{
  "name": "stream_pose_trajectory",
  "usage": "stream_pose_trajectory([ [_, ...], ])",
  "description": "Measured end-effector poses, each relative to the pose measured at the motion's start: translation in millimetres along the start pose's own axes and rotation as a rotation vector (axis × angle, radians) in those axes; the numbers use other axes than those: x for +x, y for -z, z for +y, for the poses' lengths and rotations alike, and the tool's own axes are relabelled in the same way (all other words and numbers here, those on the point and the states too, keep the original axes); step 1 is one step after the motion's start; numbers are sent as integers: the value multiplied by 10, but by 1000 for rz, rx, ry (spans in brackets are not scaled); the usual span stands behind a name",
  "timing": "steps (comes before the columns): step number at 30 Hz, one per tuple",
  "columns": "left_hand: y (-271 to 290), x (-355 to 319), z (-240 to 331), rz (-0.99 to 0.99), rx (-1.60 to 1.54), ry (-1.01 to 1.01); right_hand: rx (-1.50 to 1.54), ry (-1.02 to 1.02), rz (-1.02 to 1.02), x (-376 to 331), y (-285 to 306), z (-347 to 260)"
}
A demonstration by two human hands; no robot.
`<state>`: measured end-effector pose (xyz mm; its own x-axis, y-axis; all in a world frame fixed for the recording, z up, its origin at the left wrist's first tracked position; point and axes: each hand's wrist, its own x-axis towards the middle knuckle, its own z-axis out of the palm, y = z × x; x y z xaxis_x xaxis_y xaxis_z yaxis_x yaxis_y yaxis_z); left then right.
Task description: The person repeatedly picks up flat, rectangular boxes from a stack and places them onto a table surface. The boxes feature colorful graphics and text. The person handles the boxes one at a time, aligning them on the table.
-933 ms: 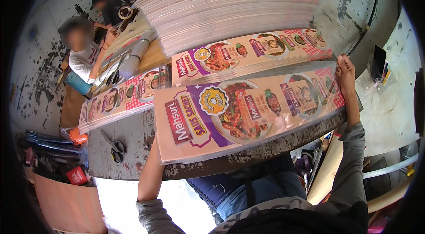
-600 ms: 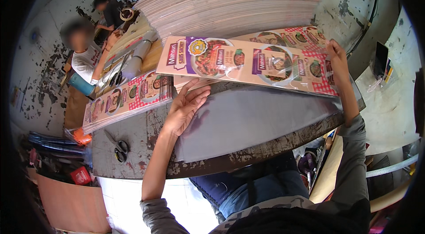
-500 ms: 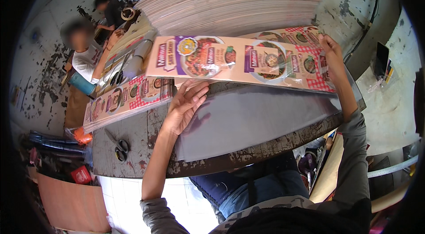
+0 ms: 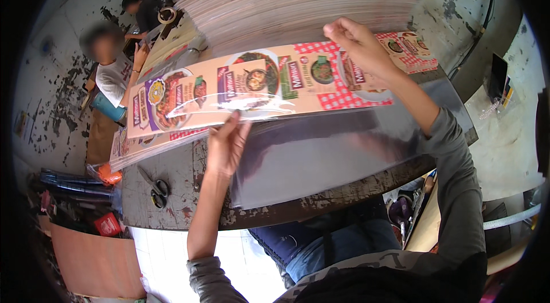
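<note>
A long printed strip (image 4: 197,96) with pictures of food and a red checked end, glossy under clear plastic, is tilted above the table. My left hand (image 4: 226,142) pinches its lower edge, with the thumb showing near the front. At the strip's upper right edge my right hand (image 4: 358,45) is closed, its fingertips partly hidden. Under the strip's left end lies a stack of similar strips (image 4: 137,151). More printed strips (image 4: 415,51) lie at the right. A pile of clear plastic sheets (image 4: 321,159) covers the table in front of me.
Black-handled scissors (image 4: 157,191) lie on the worn dark table (image 4: 177,208). A tall stack of pale sheets (image 4: 303,2) rises behind. Two people work at the far left, one in a white shirt (image 4: 112,79). A dark phone (image 4: 498,71) rests at the right.
The printed strip has shifted left, over the left stack, uncovering the strips at the right. My right hand has moved left with it, while my left hand has dropped slightly.
</note>
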<state>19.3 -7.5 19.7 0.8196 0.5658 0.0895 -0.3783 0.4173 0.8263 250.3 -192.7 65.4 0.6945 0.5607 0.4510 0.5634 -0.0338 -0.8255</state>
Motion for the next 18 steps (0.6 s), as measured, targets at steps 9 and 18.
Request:
stream_pose_trajectory([
  [9,995,470,668,155,-37,-483,-313,77,-310,37,373,497],
  [18,1669,580,802,472,-72,-570,-531,287,-354,-209,538,894],
])
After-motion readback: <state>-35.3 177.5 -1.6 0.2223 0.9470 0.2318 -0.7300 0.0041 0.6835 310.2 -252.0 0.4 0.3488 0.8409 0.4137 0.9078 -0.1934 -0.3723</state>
